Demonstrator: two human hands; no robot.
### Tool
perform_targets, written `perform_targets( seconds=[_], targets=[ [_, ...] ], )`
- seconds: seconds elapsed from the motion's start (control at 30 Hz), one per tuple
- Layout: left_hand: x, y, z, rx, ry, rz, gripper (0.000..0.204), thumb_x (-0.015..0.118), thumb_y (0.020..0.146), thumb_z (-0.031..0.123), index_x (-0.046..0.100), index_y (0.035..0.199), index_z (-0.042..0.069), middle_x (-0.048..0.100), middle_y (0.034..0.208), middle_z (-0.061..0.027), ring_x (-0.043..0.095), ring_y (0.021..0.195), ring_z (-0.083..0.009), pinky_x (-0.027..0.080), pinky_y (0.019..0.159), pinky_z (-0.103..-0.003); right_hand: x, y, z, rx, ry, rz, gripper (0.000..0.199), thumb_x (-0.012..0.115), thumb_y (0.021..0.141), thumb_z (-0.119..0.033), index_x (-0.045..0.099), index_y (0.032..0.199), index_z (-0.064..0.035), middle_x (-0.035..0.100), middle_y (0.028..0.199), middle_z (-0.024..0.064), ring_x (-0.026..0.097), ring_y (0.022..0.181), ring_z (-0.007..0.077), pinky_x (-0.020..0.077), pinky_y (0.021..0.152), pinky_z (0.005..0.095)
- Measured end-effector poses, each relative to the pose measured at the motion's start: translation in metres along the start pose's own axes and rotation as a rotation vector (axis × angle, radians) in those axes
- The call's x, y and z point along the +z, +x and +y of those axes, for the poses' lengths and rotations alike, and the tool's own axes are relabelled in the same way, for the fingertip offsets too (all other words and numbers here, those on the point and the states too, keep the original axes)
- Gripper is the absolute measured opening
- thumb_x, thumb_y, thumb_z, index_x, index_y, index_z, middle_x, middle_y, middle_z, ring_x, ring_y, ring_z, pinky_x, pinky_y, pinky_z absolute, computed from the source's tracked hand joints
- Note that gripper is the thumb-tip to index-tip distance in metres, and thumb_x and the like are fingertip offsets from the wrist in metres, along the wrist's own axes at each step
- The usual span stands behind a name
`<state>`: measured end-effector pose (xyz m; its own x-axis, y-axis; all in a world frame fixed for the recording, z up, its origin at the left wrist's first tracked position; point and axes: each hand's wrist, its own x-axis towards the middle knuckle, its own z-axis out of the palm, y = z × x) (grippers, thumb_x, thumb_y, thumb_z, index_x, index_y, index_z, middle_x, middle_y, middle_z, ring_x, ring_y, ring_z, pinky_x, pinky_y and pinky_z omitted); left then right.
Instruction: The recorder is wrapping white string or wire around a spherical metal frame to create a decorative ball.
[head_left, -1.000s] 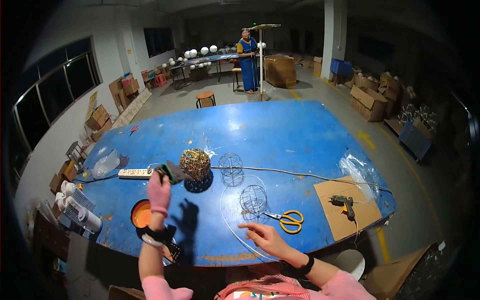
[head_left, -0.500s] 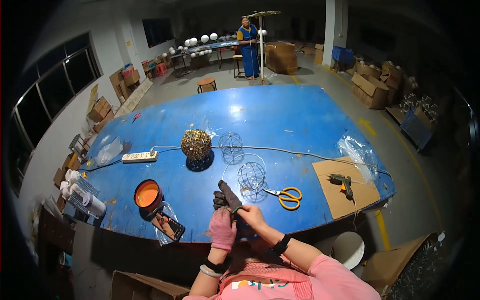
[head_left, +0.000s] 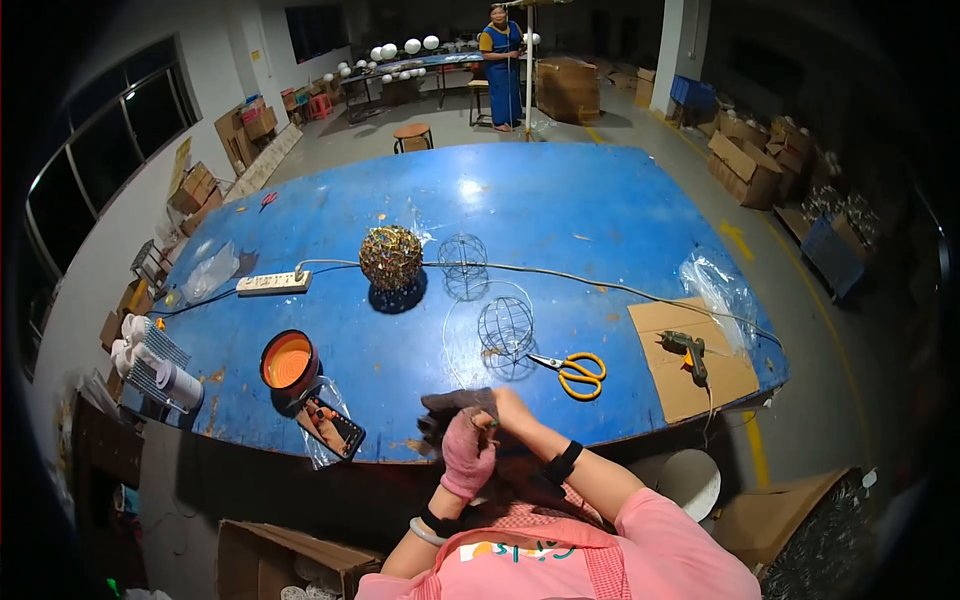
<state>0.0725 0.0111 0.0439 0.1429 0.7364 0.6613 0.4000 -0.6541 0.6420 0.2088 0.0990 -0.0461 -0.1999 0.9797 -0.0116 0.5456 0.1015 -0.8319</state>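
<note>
My left hand [head_left: 467, 458], in a pink glove, and my bare right hand [head_left: 512, 412] meet over the near edge of the blue table [head_left: 560, 215]. Between them they grip a dark glove [head_left: 448, 405], which looks like crumpled fabric; my right fingers pinch it near the pink glove's knuckles. A black band circles my right wrist. Just beyond my hands stands a small wire sphere [head_left: 505, 326], with yellow-handled scissors [head_left: 572, 371] to its right. A gold glittery ball [head_left: 390, 257] and a second wire sphere [head_left: 463, 256] lie further back.
An orange bowl [head_left: 288, 362] and a phone in a clear bag [head_left: 330, 425] lie front left. A power strip [head_left: 273, 284] sits at left, and a glue gun [head_left: 688, 351] on cardboard [head_left: 720, 385] at right. A person [head_left: 503, 60] stands far behind.
My left hand drew back from beside the gold ball with the dark glove, and my right hand left the tabletop. Both now meet at the near edge.
</note>
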Motion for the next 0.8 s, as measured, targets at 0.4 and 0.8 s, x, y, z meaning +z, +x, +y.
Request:
perform_targets(
  seconds=[0.4, 0.8],
  targets=[
    [0.000, 0.003, 0.001, -0.143, -0.195, -0.045, 0.010, 0.058, 0.091, -0.001, 0.053, 0.097, 0.004, 0.054, 0.088, -0.0106, 0.053, 0.066, -0.0213, 0.046, 0.061, -0.032, -0.039, 0.017, -0.100, -0.170, 1.320, -0.325, 0.032, 0.058, 0.097, -0.017, 0.057, 0.123, 0.0007, 0.065, 0.121, 0.0105, 0.060, 0.104, 0.0127, 0.0490, 0.091, 0.0273],
    [-0.001, 0.026, 0.003, 0.061, 0.014, -0.132, 0.026, 0.066, 0.072, -0.001, 0.058, 0.095, 0.004, 0.057, 0.089, -0.0163, 0.058, 0.080, -0.0375, 0.047, 0.069, -0.044, 0.013, 0.070, -0.050, -0.158, 1.008, -0.760, 0.032, 0.061, 0.096, -0.029, 0.070, 0.112, -0.0027, 0.072, 0.105, 0.0090, 0.066, 0.089, 0.0191, 0.0536, 0.085, 0.0346]
  ],
)
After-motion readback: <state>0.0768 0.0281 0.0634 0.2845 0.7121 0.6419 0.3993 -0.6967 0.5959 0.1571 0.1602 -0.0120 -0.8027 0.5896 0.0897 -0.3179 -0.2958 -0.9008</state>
